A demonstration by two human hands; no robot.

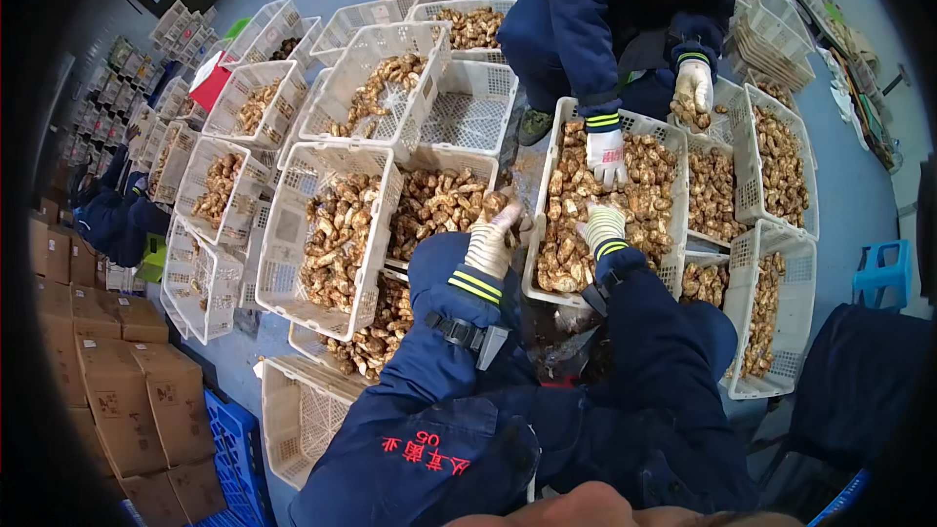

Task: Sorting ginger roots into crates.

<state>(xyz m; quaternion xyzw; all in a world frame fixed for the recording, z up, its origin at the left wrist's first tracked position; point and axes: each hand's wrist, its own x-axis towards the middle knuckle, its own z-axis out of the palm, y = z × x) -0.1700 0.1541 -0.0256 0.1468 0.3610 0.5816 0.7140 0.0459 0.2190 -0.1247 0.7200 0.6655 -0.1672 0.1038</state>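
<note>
Working from afar, I have the left hand [492, 242] with its fingers clamped on a brown mushroom [495, 203] just left of the central white crate [554, 297], while the right hand [603, 226] rests among the mushrooms [646, 176] inside that crate, its finger grip impossible to tell.

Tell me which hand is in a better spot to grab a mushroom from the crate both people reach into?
Probably the right hand: it reaches into that white crate, down at the mushrooms. The left hand is outside, beside the crate, and appears to hold a single mushroom.
</note>
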